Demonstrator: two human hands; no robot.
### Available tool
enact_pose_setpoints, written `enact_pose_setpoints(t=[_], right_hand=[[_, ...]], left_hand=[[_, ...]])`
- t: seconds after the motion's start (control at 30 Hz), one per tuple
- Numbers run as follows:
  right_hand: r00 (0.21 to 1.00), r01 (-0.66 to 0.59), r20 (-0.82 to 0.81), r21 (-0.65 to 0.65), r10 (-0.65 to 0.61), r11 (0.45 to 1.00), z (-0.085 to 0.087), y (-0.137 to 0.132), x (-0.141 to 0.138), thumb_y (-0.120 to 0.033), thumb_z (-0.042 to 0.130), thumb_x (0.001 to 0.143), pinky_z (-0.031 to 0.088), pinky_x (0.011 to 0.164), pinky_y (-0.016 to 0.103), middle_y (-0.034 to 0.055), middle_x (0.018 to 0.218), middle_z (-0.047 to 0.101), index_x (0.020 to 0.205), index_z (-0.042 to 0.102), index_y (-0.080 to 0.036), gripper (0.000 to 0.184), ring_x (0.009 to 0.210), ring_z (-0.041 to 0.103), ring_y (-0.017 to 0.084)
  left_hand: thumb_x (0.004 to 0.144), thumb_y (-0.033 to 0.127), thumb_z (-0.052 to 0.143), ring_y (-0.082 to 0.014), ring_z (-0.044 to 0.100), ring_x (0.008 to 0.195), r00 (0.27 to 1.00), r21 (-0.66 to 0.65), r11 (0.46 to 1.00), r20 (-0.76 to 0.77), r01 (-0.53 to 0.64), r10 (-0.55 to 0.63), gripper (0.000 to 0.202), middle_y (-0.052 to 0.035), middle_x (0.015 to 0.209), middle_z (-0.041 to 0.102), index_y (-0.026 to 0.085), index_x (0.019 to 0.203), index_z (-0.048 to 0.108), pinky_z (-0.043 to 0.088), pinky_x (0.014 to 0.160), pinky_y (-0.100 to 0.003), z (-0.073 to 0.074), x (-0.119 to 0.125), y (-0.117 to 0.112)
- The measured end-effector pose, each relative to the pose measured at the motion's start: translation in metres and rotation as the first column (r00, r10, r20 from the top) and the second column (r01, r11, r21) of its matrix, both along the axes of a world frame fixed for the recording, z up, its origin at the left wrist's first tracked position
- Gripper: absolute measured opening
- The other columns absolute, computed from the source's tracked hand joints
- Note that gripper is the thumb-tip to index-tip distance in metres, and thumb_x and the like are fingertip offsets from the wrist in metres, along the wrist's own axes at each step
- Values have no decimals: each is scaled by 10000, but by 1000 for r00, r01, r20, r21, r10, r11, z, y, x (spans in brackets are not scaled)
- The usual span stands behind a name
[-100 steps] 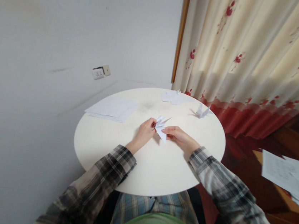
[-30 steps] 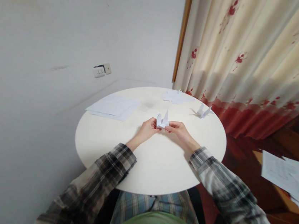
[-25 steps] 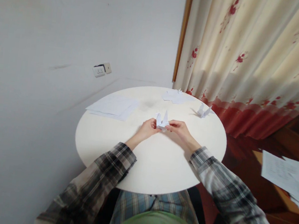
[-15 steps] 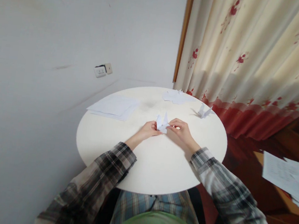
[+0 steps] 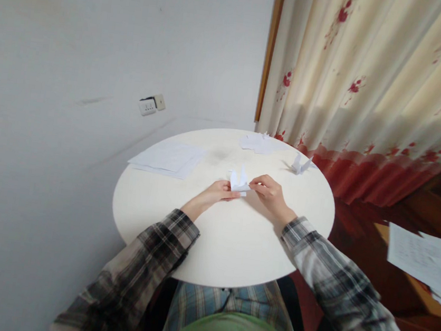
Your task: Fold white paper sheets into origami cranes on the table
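White round table (image 5: pixel 235 241), pale wall (image 5: pixel 100 29), floral curtain (image 5: pixel 383 62) — left fingers (image 5: pixel 233 194) and right fingers (image 5: pixel 263 180) closed on folded paper (image 5: pixel 241 187).

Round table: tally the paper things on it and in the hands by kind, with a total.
Folded paper figures: 2 (held figure, standing figure)
Flat paper piles: 2 (left pile, far pile)
Total: 4
Uncounted: white bit at the far pile, too small to identify.
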State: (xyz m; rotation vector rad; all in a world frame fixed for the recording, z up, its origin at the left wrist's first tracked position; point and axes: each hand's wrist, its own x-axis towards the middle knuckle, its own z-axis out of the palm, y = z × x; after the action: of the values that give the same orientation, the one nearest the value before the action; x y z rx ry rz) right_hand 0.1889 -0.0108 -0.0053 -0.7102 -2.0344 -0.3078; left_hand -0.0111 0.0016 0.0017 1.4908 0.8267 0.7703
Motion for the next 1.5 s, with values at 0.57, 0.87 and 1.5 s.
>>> enact_pose_setpoints(t=[0.57,0.87,1.5], right_hand=[[1000,2,17,131,-5,991,0,-1,1,-103,452,840,442,646,275,52,847,617,760,608,-208,204,790,507,146],[1000,6,-16,108,-5,994,1,0,1,-135,452,849,456,634,280,51,848,620,757,619,-218,209,792,513,149],[977,-10,-215,-83,-9,996,1,-6,-2,-95,390,818,480,764,343,67,1039,624,968,627,-231,312,886,568,168]], left_hand=[[590,295,739,-88,530,688,993,-211,977,120,6,20,336,-44,831,606,126,850,610,415,658,-204,0,0,-4],[604,322,735,-123,564,782,989,-228,973,146,23,11,368,-70,921,625,132,897,617,439,742,-229,-2,0,-3],[536,309,764,-98,547,723,989,-116,990,112,-84,97,469,-76,927,624,105,923,594,408,688,-230,-2,2,-1]])
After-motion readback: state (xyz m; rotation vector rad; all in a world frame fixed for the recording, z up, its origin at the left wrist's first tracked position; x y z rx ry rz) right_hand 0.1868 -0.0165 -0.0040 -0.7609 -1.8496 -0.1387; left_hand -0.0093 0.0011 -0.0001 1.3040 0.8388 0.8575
